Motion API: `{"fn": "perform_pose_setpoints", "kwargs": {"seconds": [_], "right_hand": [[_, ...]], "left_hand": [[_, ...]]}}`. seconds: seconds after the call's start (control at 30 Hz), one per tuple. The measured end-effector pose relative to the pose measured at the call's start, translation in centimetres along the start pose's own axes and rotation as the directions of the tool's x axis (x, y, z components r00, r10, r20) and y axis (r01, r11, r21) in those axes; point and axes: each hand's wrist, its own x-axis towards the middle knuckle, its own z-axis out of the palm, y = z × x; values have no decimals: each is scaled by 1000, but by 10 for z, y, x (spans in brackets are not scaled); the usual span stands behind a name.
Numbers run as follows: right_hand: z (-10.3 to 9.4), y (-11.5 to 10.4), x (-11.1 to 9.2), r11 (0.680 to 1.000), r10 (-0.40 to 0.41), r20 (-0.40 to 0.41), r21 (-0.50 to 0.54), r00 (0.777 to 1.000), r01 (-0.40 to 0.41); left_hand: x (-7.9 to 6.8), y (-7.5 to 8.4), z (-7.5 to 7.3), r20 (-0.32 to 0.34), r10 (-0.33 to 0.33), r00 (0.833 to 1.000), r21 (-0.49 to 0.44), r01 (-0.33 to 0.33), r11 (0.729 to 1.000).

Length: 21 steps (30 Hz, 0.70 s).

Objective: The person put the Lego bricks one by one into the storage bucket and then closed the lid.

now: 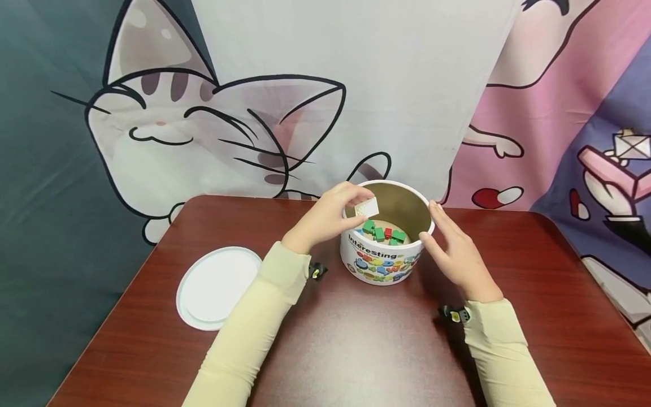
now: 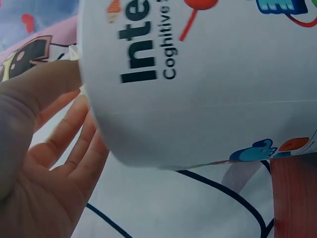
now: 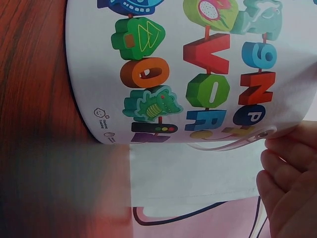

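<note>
A round white tub (image 1: pixel 385 265) printed with colourful letters stands on the dark red table (image 1: pixel 356 350). Green and red blocks (image 1: pixel 382 232) lie inside it. My left hand (image 1: pixel 333 213) pinches a small white block (image 1: pixel 367 208) over the tub's left rim. My right hand (image 1: pixel 447 246) rests with straight fingers against the tub's right wall. In the left wrist view the tub (image 2: pixel 208 79) fills the frame with the left hand's fingers (image 2: pixel 64 144) beside it. The right wrist view shows the tub (image 3: pixel 198 69) and fingertips (image 3: pixel 290 153) at its edge.
A round white lid (image 1: pixel 217 287) lies flat on the table to the left of my left forearm. A cartoon cat backdrop (image 1: pixel 203 124) hangs behind the table. The table's near and right parts are bare wood.
</note>
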Motion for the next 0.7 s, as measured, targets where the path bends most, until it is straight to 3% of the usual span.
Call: {"fn": "perform_pose_setpoints", "kwargs": {"seconds": [0.23, 0.47, 0.7], "right_hand": [[1, 3, 0, 1000, -7, -9, -4, 1000, 7], [0, 4, -1, 1000, -12, -6, -6, 1000, 12], [0, 4, -1, 1000, -22, -6, -4, 1000, 22]], "left_hand": [[16, -1, 6, 87, -49, 995, 110, 40, 993], [28, -1, 7, 189, -99, 977, 215, 57, 975], [23, 1, 7, 161, -77, 984, 234, 38, 972]]}}
